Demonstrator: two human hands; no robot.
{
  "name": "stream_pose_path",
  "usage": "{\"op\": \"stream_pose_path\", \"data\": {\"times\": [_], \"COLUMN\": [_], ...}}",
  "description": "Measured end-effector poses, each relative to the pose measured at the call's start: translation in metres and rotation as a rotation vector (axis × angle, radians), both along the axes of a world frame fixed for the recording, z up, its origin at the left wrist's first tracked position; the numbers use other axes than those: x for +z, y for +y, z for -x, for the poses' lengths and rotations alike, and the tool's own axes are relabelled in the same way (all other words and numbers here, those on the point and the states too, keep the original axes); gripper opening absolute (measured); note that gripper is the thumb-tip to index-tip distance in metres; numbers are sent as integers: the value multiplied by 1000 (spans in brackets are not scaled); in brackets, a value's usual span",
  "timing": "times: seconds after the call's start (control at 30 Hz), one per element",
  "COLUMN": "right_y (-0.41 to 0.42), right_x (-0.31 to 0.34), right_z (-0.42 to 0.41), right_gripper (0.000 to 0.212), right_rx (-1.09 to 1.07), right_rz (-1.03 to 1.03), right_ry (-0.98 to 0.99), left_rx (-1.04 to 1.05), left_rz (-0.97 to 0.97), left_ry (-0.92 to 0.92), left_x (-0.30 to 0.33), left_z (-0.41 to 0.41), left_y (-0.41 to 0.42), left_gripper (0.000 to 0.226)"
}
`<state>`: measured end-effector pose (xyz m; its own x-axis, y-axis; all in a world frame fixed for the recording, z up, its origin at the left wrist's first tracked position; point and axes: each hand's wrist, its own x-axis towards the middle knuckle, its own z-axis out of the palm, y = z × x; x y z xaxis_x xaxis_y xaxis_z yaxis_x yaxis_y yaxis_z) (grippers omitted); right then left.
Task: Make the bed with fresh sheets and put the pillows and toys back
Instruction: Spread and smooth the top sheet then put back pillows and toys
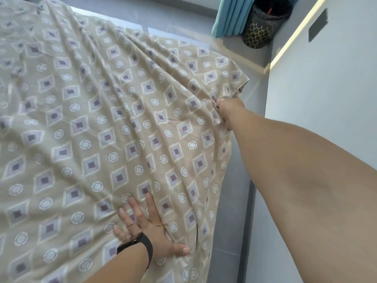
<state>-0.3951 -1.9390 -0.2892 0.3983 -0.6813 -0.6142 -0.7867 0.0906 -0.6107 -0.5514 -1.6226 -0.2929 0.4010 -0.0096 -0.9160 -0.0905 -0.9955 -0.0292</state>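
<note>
A beige sheet (106,123) printed with grey diamonds and white circles lies spread over the bed, with long folds running from the far left toward its right edge. My right hand (229,111) is stretched out and shut on the sheet's right edge near its far corner, pulling it taut. My left hand (149,227) lies flat on the sheet near the bed's right side, fingers spread, with a black band on the wrist. No pillows or toys are in view.
A grey bed edge (232,231) runs along the right of the sheet. A white cabinet (326,82) stands close on the right. A teal curtain (230,15) and a dark patterned bin (261,27) are in the far corner.
</note>
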Motion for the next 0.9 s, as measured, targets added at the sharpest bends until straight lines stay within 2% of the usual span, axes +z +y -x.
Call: {"op": "stream_pose_path", "data": {"times": [0.07, 0.17, 0.23, 0.3, 0.37, 0.43, 0.53, 0.6, 0.7, 0.77, 0.83, 0.9], "right_y": [1, -17, -34, -49, -72, -78, -46, -18, 21, 36, 39, 47], "right_x": [-1, -12, -5, 18, 31, 33, 19, 0, -22, -34, -35, -29], "right_z": [-3, -3, -6, -6, -11, -15, -8, 3, 18, 27, 35, 33], "right_gripper": [41, 44, 37, 23, 25, 35, 58, 66, 66, 68, 71, 68], "right_rx": [-103, -219, -236, -313, -423, -439, -287, -122, 209, 443, 503, 385], "right_rz": [-29, -2, 125, 392, 569, 570, 475, 485, 572, 400, 193, 179], "right_ry": [-32, -105, -161, -231, -273, -181, 17, 102, -34, -54, 70, 124], "left_rx": [2, -1, 6, 11, 10, 12, 14, 8, 0, -4, -1, -9], "left_rz": [3, -7, -9, -3, 2, 6, 19, 22, 19, 27, 38, 52], "left_ry": [10, 8, 11, 16, 11, 12, 20, 19, 9, -8, -14, -28], "left_x": [0, -3, -4, -5, -5, -4, -1, -1, -2, -6, -7, -8], "left_z": [0, 0, 0, 1, -1, -3, -2, -2, 0, 2, 3, 4], "left_y": [1, 2, 2, 1, 0, 1, 3, 3, 4, 5, 5, 7], "left_gripper": [172, 171, 172, 172, 173, 174, 173, 173, 173, 173, 173, 173]}}
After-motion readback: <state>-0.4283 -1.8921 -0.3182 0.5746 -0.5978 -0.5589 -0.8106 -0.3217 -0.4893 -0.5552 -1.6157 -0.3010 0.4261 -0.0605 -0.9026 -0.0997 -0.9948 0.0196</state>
